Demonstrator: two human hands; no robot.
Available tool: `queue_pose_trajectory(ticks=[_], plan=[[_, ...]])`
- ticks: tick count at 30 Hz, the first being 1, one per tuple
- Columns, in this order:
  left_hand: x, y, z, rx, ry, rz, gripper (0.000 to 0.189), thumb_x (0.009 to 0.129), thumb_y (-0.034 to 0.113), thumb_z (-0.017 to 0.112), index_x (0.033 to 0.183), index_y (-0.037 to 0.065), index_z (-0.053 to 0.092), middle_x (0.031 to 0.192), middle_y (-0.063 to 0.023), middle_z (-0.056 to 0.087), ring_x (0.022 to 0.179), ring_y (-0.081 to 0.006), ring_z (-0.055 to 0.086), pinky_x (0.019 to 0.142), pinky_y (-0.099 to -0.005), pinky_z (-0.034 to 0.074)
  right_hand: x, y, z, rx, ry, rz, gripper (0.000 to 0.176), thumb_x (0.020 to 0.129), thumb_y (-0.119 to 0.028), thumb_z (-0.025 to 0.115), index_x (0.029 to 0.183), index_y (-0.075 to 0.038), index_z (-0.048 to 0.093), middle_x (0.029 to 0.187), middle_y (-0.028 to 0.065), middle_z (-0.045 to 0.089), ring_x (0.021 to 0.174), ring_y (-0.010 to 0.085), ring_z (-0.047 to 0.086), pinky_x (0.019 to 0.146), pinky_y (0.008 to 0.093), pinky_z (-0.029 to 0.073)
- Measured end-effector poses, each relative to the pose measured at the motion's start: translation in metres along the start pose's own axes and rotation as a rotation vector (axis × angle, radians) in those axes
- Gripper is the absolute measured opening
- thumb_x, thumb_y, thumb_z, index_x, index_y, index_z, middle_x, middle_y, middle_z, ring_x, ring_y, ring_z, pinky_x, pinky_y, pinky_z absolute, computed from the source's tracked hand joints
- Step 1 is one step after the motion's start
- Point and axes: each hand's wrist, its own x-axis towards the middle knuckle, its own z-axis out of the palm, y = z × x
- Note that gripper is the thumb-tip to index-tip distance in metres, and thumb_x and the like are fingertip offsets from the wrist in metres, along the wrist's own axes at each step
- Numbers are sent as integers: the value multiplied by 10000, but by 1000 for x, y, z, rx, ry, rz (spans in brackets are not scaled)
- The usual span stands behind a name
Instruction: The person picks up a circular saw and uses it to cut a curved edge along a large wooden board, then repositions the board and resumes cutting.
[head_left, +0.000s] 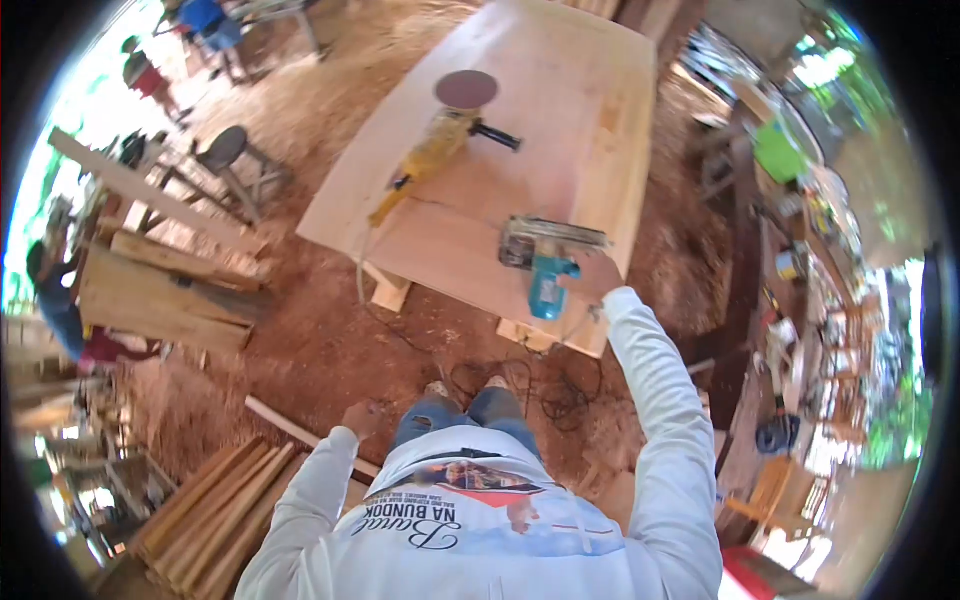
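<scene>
My right hand [597, 276] is closed on the handle of a teal and dark grey power tool, apparently a circular saw [548, 285], at the near right part of a large wooden panel [540, 120]. The saw's long dark side lies across the panel. Farther up the panel rests a yellow disc sander [436, 147] with a round brown disc and a black side handle; no hand touches it. My left hand [362, 419] hangs low beside my left thigh, above the ground. Its fingers are too small and blurred to read.
Cords [565, 395] lie on the reddish ground by my feet. Long wooden strips [215, 515] are stacked at lower left. Boards [165, 285] and a stool [228, 150] stand left. Other people [150, 80] are at the far left. A cluttered bench [785, 330] runs along the right.
</scene>
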Motion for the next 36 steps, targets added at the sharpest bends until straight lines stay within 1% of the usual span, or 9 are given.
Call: queue_pose_trajectory(ticks=[8, 11, 14, 15, 17, 24, 30, 33, 36], plan=[[-22, 2, -15, 17, 126, -89, 324, 953, 325, 660, 1092, 36, 707, 1015, -203, 766, 916, -318, 761, 754, -438, 605, 52, 27, 3, 236, -510, -25, 715, 826, -688, 669, 1217, -93, 742, 1105, 181, 755, 1080, 350, 703, 961, 438, 514], [31, -100, 22, -1006, 66, 21, 247, 953, 244, 673, 1073, 29, 696, 935, -127, 766, 787, -194, 744, 622, -340, 584, 55, 34, 14, 160, -446, -103, 743, 820, -719, 649, 1191, -84, 760, 1083, 198, 759, 1039, 371, 712, 934, 444, 524], [22, -50, -9, -1132, -4, 12, 223, 960, 205, 661, 1079, 19, 686, 879, -80, 749, 713, -161, 710, 567, -315, 554, 42, 11, -9, 155, -325, -72, 760, 815, -740, 627, 1141, -69, 769, 1029, 207, 756, 989, 368, 716, 900, 444, 533], [3, 13, -31, -660, 175, -124, 206, 973, 202, 649, 1069, 23, 687, 841, -73, 729, 696, -149, 699, 557, -301, 545, 42, 8, -12, 142, -280, -32, 752, 815, -743, 616, 1098, -64, 774, 976, 194, 757, 950, 351, 721, 874, 444, 536], [11, 28, -53, -502, 209, -42, 203, 975, 208, 648, 1056, 28, 694, 844, -96, 733, 695, -162, 702, 553, -318, 543, 27, -4, -40, 191, -298, 56, 722, 832, -710, 614, 1051, -41, 773, 922, 188, 758, 899, 336, 725, 828, 452, 540], [90, 100, -110, -62, 246, 379, 207, 984, 180, 640, 1023, -17, 692, 873, -114, 747, 747, -191, 700, 671, -353, 565, -126, -28, -70, 676, 241, 498, 577, 898, -563, 700, 1014, -1, 752, 756, 101, 701, 672, 226, 668, 677, 385, 533], [169, 200, -146, -58, -75, 686, 222, 941, 198, 690, 1078, 24, 697, 899, -191, 739, 859, -326, 734, 767, -427, 562, -220, -114, -45, 1266, 787, 1175, 386, 926, -402, 761, 990, -28, 692, 692, 35, 599, 530, 121, 554, 503, 284, 485], [183, 248, -126, 9, -256, 804, 252, 931, 232, 704, 1081, 30, 711, 926, -180, 748, 864, -323, 740, 779, -412, 576, -252, -151, -21, 1409, 1055, 1271, 375, 939, -380, 746, 1014, -19, 677, 689, 44, 595, 521, 148, 562, 478, 312, 497], [144, 291, -87, 148, -538, 1122, 501, 895, 307, 731, 1292, 19, 623, 1216, -217, 678, 1143, -368, 650, 1005, -438, 500, -272, -180, -1, 1585, 1261, 1267, 371, 963, -393, 703, 1024, -30, 663, 693, 44, 582, 547, 168, 567, 512, 339, 514]])
